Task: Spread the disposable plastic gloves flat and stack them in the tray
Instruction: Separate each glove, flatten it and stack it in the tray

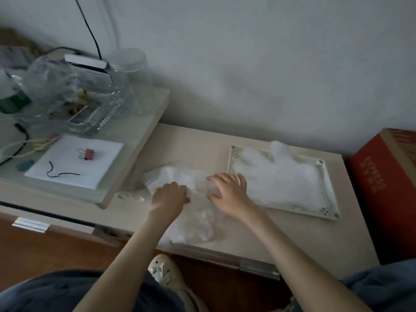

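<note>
Left hand (170, 194) gripping crumpled gloves (193, 224), right hand (227, 190) spread open pressing them, flat gloves (281, 176) in tray (329, 188)

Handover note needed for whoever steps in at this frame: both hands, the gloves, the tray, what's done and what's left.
Left hand: fingers curled into the crumpled gloves heaped on the table, apparently gripping them.
Right hand: fingers spread, resting on the same heap.
Tray: on the table just right of the heap, holding flattened gloves; part of one pokes over the far rim.
Done: some gloves already lie flat in the tray; how many cannot be told.
Left: spread each crumpled glove flat and stack it on those in the tray.
</note>
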Motion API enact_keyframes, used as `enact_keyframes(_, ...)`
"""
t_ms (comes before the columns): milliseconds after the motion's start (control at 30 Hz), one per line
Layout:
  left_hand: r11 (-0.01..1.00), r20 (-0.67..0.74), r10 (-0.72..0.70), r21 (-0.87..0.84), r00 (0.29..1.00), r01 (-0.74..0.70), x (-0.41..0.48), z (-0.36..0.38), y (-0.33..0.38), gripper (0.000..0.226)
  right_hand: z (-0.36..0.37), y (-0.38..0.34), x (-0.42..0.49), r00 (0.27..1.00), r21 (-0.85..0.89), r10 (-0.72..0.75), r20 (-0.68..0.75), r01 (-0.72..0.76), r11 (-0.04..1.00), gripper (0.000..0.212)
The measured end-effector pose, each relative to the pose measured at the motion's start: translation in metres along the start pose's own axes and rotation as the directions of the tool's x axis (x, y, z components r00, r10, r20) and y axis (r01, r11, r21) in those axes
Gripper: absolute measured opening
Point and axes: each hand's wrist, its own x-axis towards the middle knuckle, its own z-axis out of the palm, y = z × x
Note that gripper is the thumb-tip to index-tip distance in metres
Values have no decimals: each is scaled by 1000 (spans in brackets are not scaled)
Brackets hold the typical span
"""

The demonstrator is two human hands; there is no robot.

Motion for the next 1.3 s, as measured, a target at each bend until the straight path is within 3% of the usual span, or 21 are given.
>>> enact_keyframes(167, 994, -74, -46, -104, 996, 38, -4, -6, -3, 28, -4, 8, 1, 999, 92, 52, -4, -51, 994, 45)
enact_keyframes(333, 947, -254, -92, -321, 963, 6, -4, -8, -2, 21, -13, 18, -1, 994, 249, 105, 2, -103, 963, 43)
enact_keyframes(400, 937, -147, -27, -348, 989, -26, -4, -5, 3, 32, -12, 20, -1, 996, 215, 86, 32, -91, 972, 45)
enact_keyframes(500, 986, 8, 87, -142, 996, -85, -5, 11, 10, 62, -8, 23, -3, 996, 193, 56, 72, -69, 979, 45)
enact_keyframes(667, 996, -123, 64, -56, 990, -71, 2, 13, 10, 18, -4, 29, -6, 995, 206, 78, 67, -90, 974, 39)
enact_keyframes(800, 993, -158, 16, -114, 987, -34, -1, 4, 7, 22, -7, 32, -6, 997, 259, 72, 21, -75, 963, 34)
enact_keyframes(867, 960, -252, -72, -281, 965, -2, -4, -4, 9, 22, -11, 30, -7, 996, 352, 71, -57, -46, 935, 34)
enact_keyframes(933, 825, -349, -224, -565, 910, -13, -10, -22, 17, 23, -19, 27, -9, 985, 497, 108, -137, -26, 867, 36)
enact_keyframes(967, 692, -335, -307, -722, 891, -33, -12, -35, 22, 23, -23, 25, -10, 977, 594, 147, -157, -26, 804, 37)
enact_keyframes(1000, 485, -287, -357, -870, 889, -87, -15, -48, 28, 23, -27, 25, -10, 968, 697, 201, -154, -37, 716, 37)
enact_keyframes(1033, 200, -211, -339, -968, 917, -149, -20, -62, 35, 25, -30, 24, -9, 962, 800, 247, -119, -54, 597, 39)
enact_keyframes(1100, -343, -92, -133, -930, 987, -132, -26, -85, 46, 32, -35, 23, -7, 966, 941, 259, 12, -98, 324, 58)
enact_keyframes(1133, -512, -60, -6, -857, 998, -55, -28, -92, 50, 38, -33, 25, -5, 972, 978, 220, 79, -119, 173, 71)
enact_keyframes(1200, -671, 22, 174, -729, 984, 135, -26, -95, 62, 47, -31, 32, -4, 975, 973, 111, 194, -177, -151, 88)
enact_keyframes(1233, -683, 71, 201, -705, 977, 192, -23, -95, 72, 48, -33, 36, -5, 972, 944, 44, 232, -214, -252, 92)
enact_keyframes(1300, -617, 139, 140, -762, 980, 196, -13, -86, 82, 42, -38, 43, -8, 966, 907, -40, 256, -254, -336, 97)
